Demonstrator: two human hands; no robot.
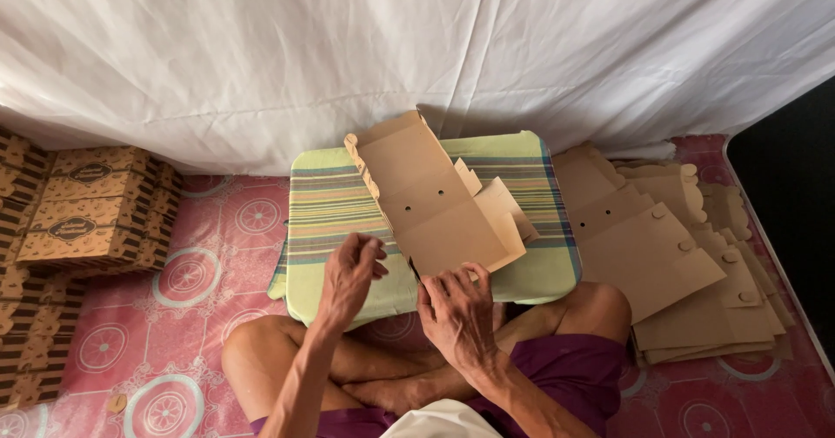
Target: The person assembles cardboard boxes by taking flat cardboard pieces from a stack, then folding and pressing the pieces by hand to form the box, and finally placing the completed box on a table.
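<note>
A flat brown cardboard box blank [430, 196] with scalloped edges and two small holes lies partly folded on a striped green cushion [326, 212]. My right hand [457, 312] presses on the blank's near edge, fingers bent over it. My left hand [352, 273] hovers just left of the blank above the cushion, fingers loosely curled and holding nothing. I sit cross-legged behind the cushion.
A fanned stack of unfolded cardboard blanks [678, 255] lies to the right on the pink patterned mat [209, 273]. Finished printed brown boxes [91, 207] are stacked at the left. A white sheet [417, 46] hangs across the back.
</note>
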